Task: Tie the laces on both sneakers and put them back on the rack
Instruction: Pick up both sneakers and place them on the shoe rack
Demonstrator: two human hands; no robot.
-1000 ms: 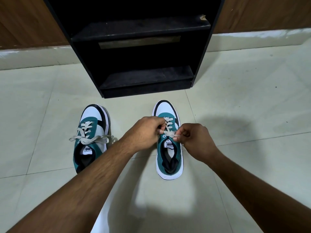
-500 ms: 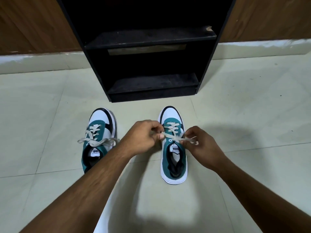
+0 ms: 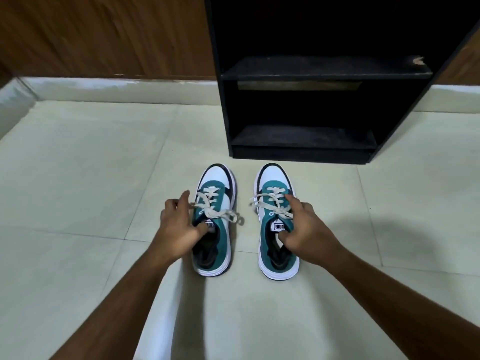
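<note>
Two teal, white and black sneakers stand side by side on the tiled floor, toes toward the rack. My left hand point(image 3: 179, 224) grips the left sneaker point(image 3: 215, 219) at its collar, thumb inside the opening by the tongue, fingers over its outer left side. My right hand point(image 3: 304, 227) grips the right sneaker point(image 3: 275, 222) the same way, thumb hooked into the opening, fingers along its right side. Both shoes carry beige laces tied in bows across the tongue. The black shoe rack point(image 3: 306, 141) stands just beyond the toes, its two visible shelves bare.
Pale floor tiles point(image 3: 104, 178) spread to the left and right of the shoes. A brown wooden wall point(image 3: 104, 35) with a light skirting runs behind the rack. A chip shows on the upper shelf's right corner point(image 3: 418, 61).
Both hands have let go of the right sneaker's laces. My left hand moved over to the left sneaker's collar and my right hand took the right sneaker's collar. The view shifted left.
</note>
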